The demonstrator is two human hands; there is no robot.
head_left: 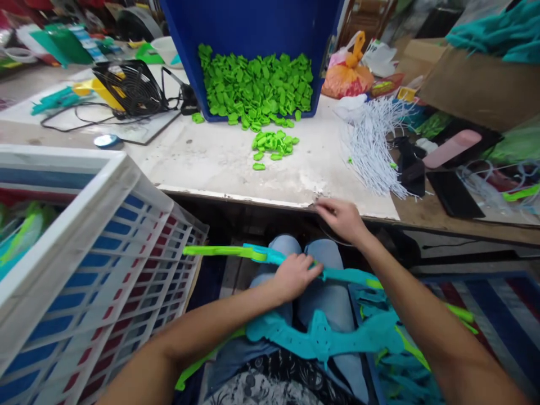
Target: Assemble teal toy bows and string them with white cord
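My left hand (297, 275) is closed around the middle of a toy bow (274, 256), turquoise plastic with bright green ends, held crosswise above my knees. Part of its grip is hidden under my fingers. My right hand (341, 218) is at the front edge of the table, fingertips pinched together; what they hold, if anything, is too small to make out. Across my lap lies a second turquoise toy bow (323, 336) with green limbs, partly covered by my left forearm. A small pile of green plastic clips (276, 145) sits on the table (198, 163) ahead.
A blue bin (253, 28) tipped toward me holds many green pieces. White ties (371, 146) and a dark phone (455, 194) lie right. A black fan (135, 90) stands left. A white crate (139, 191) flanks my left; turquoise parts (405, 371) lie low right.
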